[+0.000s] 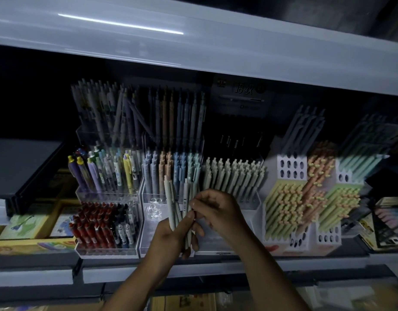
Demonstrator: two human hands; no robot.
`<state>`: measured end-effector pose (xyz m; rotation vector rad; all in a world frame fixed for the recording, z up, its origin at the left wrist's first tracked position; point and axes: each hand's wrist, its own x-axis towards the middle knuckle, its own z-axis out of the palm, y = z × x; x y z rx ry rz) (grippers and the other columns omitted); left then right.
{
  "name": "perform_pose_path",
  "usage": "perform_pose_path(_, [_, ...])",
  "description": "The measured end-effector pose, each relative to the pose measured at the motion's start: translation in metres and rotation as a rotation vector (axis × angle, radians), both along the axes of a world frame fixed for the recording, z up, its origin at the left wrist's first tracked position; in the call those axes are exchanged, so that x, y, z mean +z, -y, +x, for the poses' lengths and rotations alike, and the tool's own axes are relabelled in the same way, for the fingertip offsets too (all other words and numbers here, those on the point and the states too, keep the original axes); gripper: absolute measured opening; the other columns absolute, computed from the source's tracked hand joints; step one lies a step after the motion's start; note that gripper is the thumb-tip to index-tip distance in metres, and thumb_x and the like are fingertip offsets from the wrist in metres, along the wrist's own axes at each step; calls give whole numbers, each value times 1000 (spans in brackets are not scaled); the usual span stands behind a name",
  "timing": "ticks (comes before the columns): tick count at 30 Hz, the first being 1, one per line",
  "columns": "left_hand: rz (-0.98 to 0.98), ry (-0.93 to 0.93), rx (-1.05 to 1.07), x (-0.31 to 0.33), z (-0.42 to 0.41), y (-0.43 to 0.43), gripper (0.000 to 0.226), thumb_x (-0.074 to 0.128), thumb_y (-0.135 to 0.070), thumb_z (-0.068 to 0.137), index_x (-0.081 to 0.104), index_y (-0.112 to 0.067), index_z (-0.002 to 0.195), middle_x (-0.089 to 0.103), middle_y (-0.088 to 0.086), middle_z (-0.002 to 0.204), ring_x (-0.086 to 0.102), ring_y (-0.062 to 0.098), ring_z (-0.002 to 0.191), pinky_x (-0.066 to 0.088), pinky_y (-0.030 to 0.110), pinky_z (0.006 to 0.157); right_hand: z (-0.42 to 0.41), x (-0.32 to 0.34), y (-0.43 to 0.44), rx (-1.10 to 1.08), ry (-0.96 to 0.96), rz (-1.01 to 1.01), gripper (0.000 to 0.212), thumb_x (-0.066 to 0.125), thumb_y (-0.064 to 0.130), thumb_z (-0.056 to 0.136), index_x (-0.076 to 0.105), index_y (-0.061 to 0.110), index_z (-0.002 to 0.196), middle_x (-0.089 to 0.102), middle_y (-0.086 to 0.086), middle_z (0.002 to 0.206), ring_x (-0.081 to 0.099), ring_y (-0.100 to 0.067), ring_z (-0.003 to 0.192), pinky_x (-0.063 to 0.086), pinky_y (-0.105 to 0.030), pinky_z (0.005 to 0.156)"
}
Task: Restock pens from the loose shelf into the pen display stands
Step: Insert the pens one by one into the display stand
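The left hand (pixel 171 232) grips a bundle of pens (pixel 179 207); the right hand (pixel 213 209) pinches one. Pulling it carelessly could spill the loosely held rest.

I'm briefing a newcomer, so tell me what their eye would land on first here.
The two hands at centre: the left hand grips a bundle of pale pens and the right hand pinches one. Around them, the brightest spots are the yellow-orange pens in a white stand at right and the red pens at lower left.
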<state>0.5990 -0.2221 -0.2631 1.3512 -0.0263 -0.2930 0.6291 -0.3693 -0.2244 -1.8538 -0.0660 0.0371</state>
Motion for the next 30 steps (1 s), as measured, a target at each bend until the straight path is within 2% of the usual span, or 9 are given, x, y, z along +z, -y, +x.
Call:
perform_pose_path(4, [-17, -10, -17, -1, 2, 4, 41, 50, -32, 102, 75, 1, 98, 67, 21, 69, 52, 24, 43, 38, 27, 43, -1, 1, 7, -25, 8, 49, 10, 70, 14, 94, 71, 7, 87, 61, 10, 54, 52, 0, 44, 39, -15, 46])
perform_pose_path(8, [-102, -74, 26, -3, 3, 9, 29, 54, -29, 99, 71, -6, 106, 74, 25, 91, 63, 32, 56, 48, 32, 45, 3, -2, 21, -284, 135, 160, 14, 71, 15, 93, 71, 4, 85, 54, -2, 48, 46, -18, 42, 38, -30, 46])
perform_pose_path(10, [-128, -107, 55, -3, 4, 9, 24, 51, -24, 102, 67, -8, 110, 74, 25, 88, 61, 30, 51, 47, 32, 45, 6, -2, 30, -419, 178, 277, 12, 72, 12, 92, 72, 2, 85, 55, -17, 53, 46, -24, 43, 40, -34, 45])
perform_pose_path(12, [-106, -107, 89, -3, 5, 9, 34, 54, -30, 100, 68, 0, 108, 67, 24, 73, 48, 25, 41, 37, 29, 43, 8, -1, 38, -520, 232, 305, 12, 72, 12, 92, 74, 2, 85, 59, -24, 59, 48, -25, 43, 42, -32, 44])
perform_pose_path(14, [-65, -99, 112, -3, 6, 10, 47, 55, -36, 99, 65, 9, 108, 49, 17, 57, 32, 19, 38, 25, 27, 47, 12, -3, 43, -585, 314, 232, 14, 72, 14, 93, 75, 3, 84, 60, -17, 56, 52, -23, 42, 44, -30, 44])
perform_pose_path(17, [-61, -83, 119, -2, 7, 10, 42, 51, -33, 104, 63, 6, 112, 36, 5, 55, 27, 16, 41, 21, 31, 51, 20, -11, 45, -626, 435, 12, 14, 73, 19, 93, 75, 10, 83, 63, -2, 56, 61, -18, 49, 51, -33, 53])
perform_pose_path(22, [-90, -35, 117, 2, 4, 10, 28, 45, -27, 107, 70, -16, 113, 39, 13, 63, 29, 18, 47, 19, 40, 57, 30, -23, 39, -594, 510, -191, 16, 72, 25, 94, 73, 16, 80, 65, 7, 62, 64, -13, 55, 54, -39, 55])
perform_pose_path(27, [-130, -21, 121, 3, 4, 8, 30, 44, -22, 107, 66, -3, 116, 65, 22, 76, 38, 20, 44, 29, 29, 48, 33, -31, 30, -577, 549, -393, 24, 75, 22, 91, 69, 14, 69, 60, 7, 55, 56, -7, 49, 43, -27, 48])
perform_pose_path(30, [-82, -24, 92, 2, 3, 6, 32, 45, -21, 107, 62, 5, 107, 73, 24, 85, 40, 20, 38, 31, 27, 43, 34, -37, 25, -573, 544, -495, 27, 77, 19, 88, 66, 11, 64, 61, 2, 55, 57, -11, 49, 44, -30, 48])
